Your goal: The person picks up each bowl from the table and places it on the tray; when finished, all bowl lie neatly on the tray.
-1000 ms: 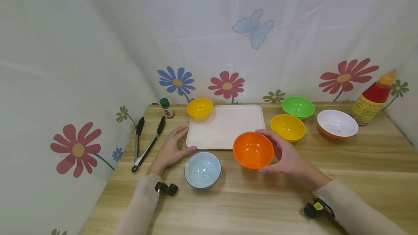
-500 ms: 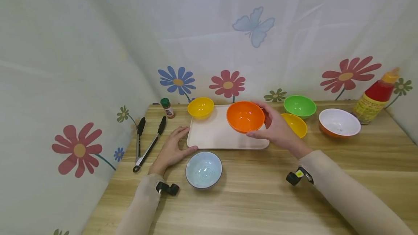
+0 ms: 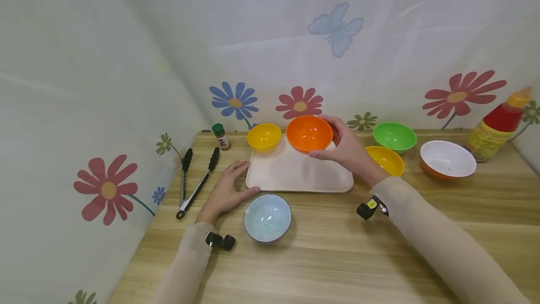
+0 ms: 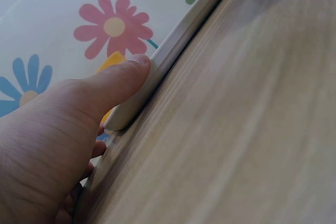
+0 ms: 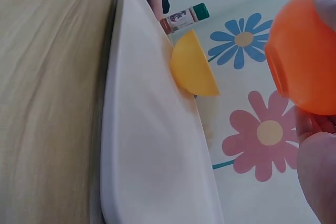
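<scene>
Right hand (image 3: 346, 149) has its grip round the right side of the orange bowl (image 3: 309, 135), which head view puts over the far part of the white tray (image 3: 291, 175); right wrist view alone shows the bowl's underside, raised off the tray. Left hand (image 3: 228, 191), grip wide, at tray's left end, left wrist view showing thumb on rim. Pale blue bowl (image 3: 267, 218) on table (image 3: 329, 257): head shows inside, left wrist patterned outside.

Tray (image 3: 297, 175) centre free, corner blocked — yellow bowl (image 3: 264, 138)
</scene>
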`<state>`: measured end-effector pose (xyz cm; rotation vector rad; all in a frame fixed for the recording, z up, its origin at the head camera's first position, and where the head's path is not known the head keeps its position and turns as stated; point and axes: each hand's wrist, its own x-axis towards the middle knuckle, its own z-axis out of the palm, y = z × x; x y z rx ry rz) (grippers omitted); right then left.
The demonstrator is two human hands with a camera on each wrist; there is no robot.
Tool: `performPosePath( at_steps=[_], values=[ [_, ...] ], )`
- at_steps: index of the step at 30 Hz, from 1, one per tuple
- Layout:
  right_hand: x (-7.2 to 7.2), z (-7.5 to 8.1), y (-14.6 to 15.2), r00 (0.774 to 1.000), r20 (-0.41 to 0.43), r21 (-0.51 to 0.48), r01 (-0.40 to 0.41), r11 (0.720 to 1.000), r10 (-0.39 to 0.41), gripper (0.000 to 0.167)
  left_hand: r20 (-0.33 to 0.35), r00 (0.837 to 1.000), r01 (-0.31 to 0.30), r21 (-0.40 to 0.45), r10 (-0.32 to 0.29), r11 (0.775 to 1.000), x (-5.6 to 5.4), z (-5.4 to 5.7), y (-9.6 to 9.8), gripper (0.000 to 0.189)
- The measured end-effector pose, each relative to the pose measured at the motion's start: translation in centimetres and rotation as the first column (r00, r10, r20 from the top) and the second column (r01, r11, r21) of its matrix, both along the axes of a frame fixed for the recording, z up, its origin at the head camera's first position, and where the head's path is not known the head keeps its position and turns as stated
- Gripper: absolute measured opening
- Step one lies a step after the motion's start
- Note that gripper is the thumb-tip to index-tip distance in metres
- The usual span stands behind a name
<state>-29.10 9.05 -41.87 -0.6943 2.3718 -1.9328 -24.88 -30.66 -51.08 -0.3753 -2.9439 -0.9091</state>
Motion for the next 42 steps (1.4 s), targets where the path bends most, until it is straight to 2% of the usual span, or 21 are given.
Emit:
performPosePath(
  at_steps=[3, 10, 17, 28, 36, 42],
  values=[
    [-0.6, -0.2, -0.4, 1.0, -0.006, 0.006, 0.023, 1.0, -0.023, 0.098, 0.008, 1.0, -0.003, 0.003, 0.003, 1.0, 0.0, 0.0, 0.2, 0.101],
    [-2.0, -0.6, -1.1, 0.999, 0.036, 0.009, 0.04, 0.999, -0.041, 0.094, 0.006, 1.0, -0.002, 0.015, 0.002, 1.0, 0.1, -0.2, 0.2, 0.102],
    [-3.1, -0.9, -2.1, 0.994, 0.088, 0.027, 0.061, 0.998, -0.063, 0.099, -0.007, 1.0, -0.013, 0.003, 0.013, 1.0, 0.1, -0.3, -0.3, 0.1],
    [-5.0, -3.1, -3.5, 0.99, 0.115, 0.015, 0.085, 0.996, -0.086, 0.098, 0.011, 1.0, -0.014, -0.009, 0.014, 1.0, 0.1, -0.3, -0.2, 0.102],
    [-6.2, -5.0, -4.0, 0.982, 0.152, 0.107, 0.1, 0.989, -0.116, 0.101, 0.0, 1.0, -0.002, -0.005, 0.002, 1.0, 0.0, -0.1, -0.2, 0.103],
    [-6.5, -5.8, -4.4, 0.98, 0.165, 0.123, 0.092, 0.988, -0.112, 0.104, 0.002, 1.0, -0.005, -0.012, 0.005, 1.0, 0.0, 0.1, -0.1, 0.102]
  ],
)
